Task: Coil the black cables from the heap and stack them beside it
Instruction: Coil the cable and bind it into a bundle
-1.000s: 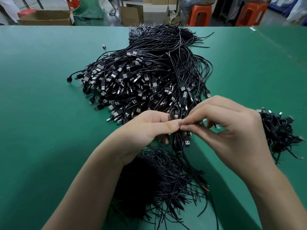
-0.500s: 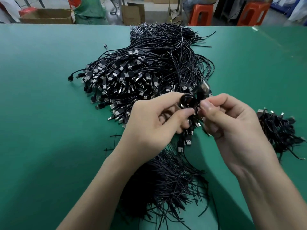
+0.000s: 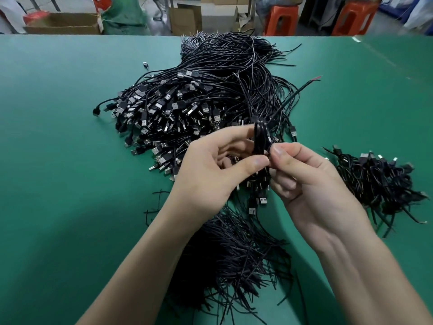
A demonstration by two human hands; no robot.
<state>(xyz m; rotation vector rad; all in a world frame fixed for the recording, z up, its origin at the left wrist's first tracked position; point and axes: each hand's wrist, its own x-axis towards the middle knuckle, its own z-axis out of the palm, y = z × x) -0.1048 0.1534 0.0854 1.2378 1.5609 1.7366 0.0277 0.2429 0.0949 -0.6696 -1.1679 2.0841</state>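
The small black coiled cable [image 3: 259, 139] is now turning onto its edge, its loose tail swinging up. The left hand [image 3: 210, 167] and right hand [image 3: 311, 184] are both pinching it. The big heap of black cables [image 3: 199, 102] is lying just behind the grip, the stack of coiled black cables [image 3: 375, 181] sitting to its right.

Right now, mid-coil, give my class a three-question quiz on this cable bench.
1. True or false: only the right hand holds the cable; the left hand is free.
2. Relative to the heap, the stack of coiled cables lies: A) left, B) right, C) behind.
3. What colour is the table?
Key: 1 false, both grip it; 2 B; 3 green.
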